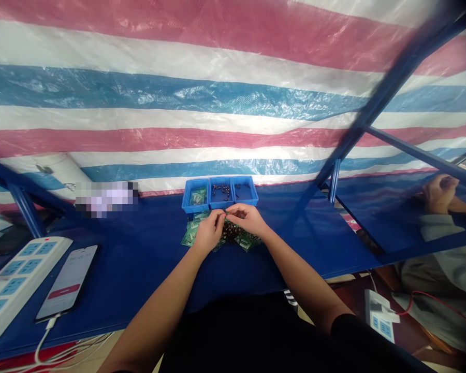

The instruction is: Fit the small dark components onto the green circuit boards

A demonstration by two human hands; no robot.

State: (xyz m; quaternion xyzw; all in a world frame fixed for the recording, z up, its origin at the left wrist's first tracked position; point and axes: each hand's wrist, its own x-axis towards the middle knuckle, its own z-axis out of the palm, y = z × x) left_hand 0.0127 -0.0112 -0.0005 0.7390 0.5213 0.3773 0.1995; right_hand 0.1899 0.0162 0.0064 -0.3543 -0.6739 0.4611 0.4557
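My left hand (209,230) and my right hand (247,218) meet above the blue table (147,259). The fingers of both are pinched together, and whatever sits between the fingertips is too small to make out. Under them lies a heap of small dark, brassy parts (230,233). Flat green pieces, like small circuit boards (189,235), spread out on both sides of the heap. Just beyond my hands stand three joined blue bins (195,209). Green pieces (198,195) lie in the left bin, small dark parts (221,191) in the middle one, and a few dark bits in the right one.
At the left are a white power strip (58,254) and a phone (68,282) on a charging cable. A blurred-out object (106,199) lies farther back. Blue frame bars (336,178) rise at the right, where another person's hands (440,192) show. Striped sheeting (217,98) hangs behind.
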